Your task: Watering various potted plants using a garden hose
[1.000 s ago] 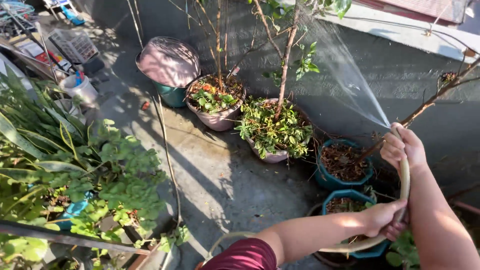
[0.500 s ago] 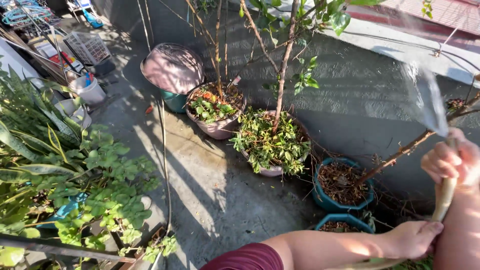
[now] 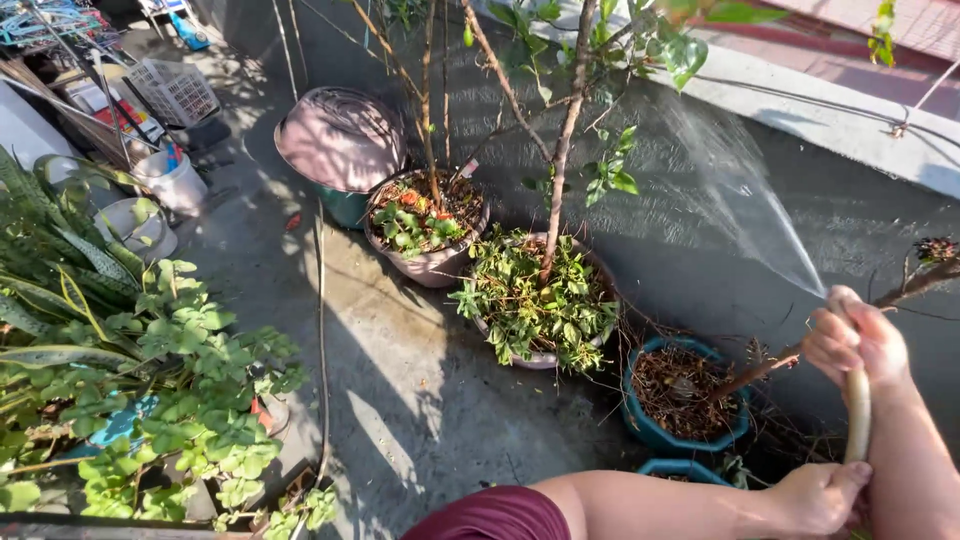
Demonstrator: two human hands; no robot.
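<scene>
Swinging back to the left, the water spray (image 3: 745, 205) now fans up and across the grey wall (image 3: 800, 190), where half a second ago it shot almost straight upward. The right hand (image 3: 858, 340) has dropped a little lower and come inward, fist clenched around the tip of the tan hose (image 3: 857, 420), thumb seemingly pressed over its mouth. The left hand (image 3: 820, 495) sits below it at the bottom edge of the view, curled around the same hose, forearm stretched across from a maroon sleeve (image 3: 490, 517). The hose runs short and nearly upright between the two hands, pale and sunlit. Just left of it on the concrete floor (image 3: 420, 380) stands a teal pot (image 3: 680, 395) of dry litter, with a leafy pink pot (image 3: 535, 300) beyond.
</scene>
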